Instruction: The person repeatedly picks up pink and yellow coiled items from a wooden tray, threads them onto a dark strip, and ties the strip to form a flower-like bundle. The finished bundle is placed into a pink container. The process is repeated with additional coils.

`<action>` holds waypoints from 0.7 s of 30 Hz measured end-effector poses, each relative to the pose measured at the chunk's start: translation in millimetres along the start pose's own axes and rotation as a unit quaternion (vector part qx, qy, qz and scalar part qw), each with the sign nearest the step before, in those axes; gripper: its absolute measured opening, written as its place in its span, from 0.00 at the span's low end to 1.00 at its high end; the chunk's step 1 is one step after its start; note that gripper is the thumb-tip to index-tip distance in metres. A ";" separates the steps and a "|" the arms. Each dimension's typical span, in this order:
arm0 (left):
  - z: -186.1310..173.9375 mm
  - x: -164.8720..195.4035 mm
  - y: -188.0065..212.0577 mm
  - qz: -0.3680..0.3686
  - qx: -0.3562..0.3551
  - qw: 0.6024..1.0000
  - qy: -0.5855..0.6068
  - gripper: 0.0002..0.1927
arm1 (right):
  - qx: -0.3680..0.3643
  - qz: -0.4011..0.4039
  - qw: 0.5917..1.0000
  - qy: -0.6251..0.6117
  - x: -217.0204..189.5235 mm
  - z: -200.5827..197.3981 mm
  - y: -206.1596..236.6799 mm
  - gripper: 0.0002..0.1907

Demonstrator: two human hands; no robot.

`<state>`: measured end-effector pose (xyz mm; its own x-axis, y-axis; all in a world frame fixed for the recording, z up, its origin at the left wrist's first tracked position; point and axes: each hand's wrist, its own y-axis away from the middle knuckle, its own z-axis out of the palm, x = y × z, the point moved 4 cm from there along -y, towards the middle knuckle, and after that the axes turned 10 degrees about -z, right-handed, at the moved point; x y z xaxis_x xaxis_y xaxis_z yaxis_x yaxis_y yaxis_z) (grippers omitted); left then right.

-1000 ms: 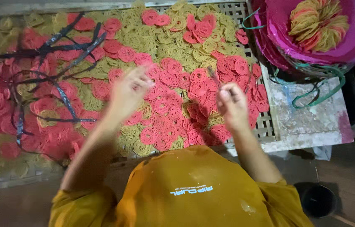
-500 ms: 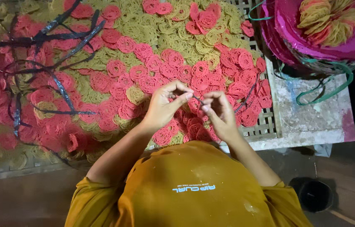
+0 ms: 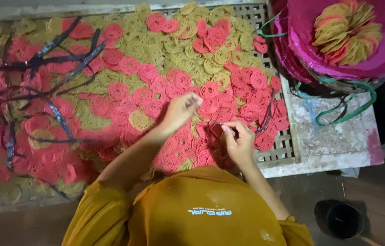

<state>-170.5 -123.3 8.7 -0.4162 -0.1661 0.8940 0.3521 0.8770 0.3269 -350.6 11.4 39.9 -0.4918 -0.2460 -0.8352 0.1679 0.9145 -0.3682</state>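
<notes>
Pink and yellow round coils of thin strands [image 3: 156, 82] lie spread over a slatted drying rack [image 3: 284, 145]. My left hand [image 3: 181, 110] hovers over the pink coils near the middle, fingertips bunched together; what they pinch is too small to tell. My right hand [image 3: 239, 142] is lower and to the right, close to the rack's near edge, pinching a thin dark strip [image 3: 217, 122] that points toward the left hand. A mustard-yellow shirt [image 3: 201, 205] fills the bottom of the view.
Several dark shiny strips [image 3: 53, 98] lie across the coils on the left. A magenta basin [image 3: 384, 54] with stacked yellow and pink coils stands at the top right, with a green cord [image 3: 352, 111] on the concrete ledge [image 3: 329, 141]. A black bucket [image 3: 340, 219] sits on the floor.
The hands were touching over the pink coils half a second ago. Now my left hand has drawn up and to the left, and my right hand stays low with the dark strip.
</notes>
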 end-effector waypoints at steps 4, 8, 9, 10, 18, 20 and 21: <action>-10.2 65.5 -49.9 0.267 0.180 0.895 -0.310 0.26 | 0.047 0.027 0.998 -0.017 24.6 -14.7 1.3 0.02; 22.1 105.6 -95.3 0.292 0.110 0.738 -0.598 0.46 | 0.076 0.027 0.996 -0.042 34.8 -19.1 0.8 0.01; 27.4 112.1 -104.1 0.286 0.079 0.745 -0.597 0.44 | 0.082 0.025 0.996 -0.037 36.0 -20.6 0.3 0.01; 32.6 117.2 -111.9 0.280 0.049 0.751 -0.596 0.42 | 0.085 0.031 0.995 -0.052 37.6 -21.1 0.1 0.01; 16.6 112.5 -112.1 0.217 0.021 0.820 -0.530 0.32 | 0.086 0.047 0.988 -0.121 52.0 -26.6 3.4 0.01; -8.8 90.5 -88.9 0.120 0.004 0.873 -0.473 0.29 | 0.082 0.052 0.986 -0.135 55.8 -24.5 4.6 0.01; -24.9 77.1 -75.8 0.065 0.003 0.899 -0.433 0.28 | 0.081 0.055 0.985 -0.143 57.3 -21.9 5.1 0.01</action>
<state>-208.4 -213.9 60.5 -0.8699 0.3481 0.3495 0.4405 0.8670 0.2330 -396.6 8.9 -0.9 -0.2053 -0.2496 -0.9463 0.3519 0.8835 -0.3094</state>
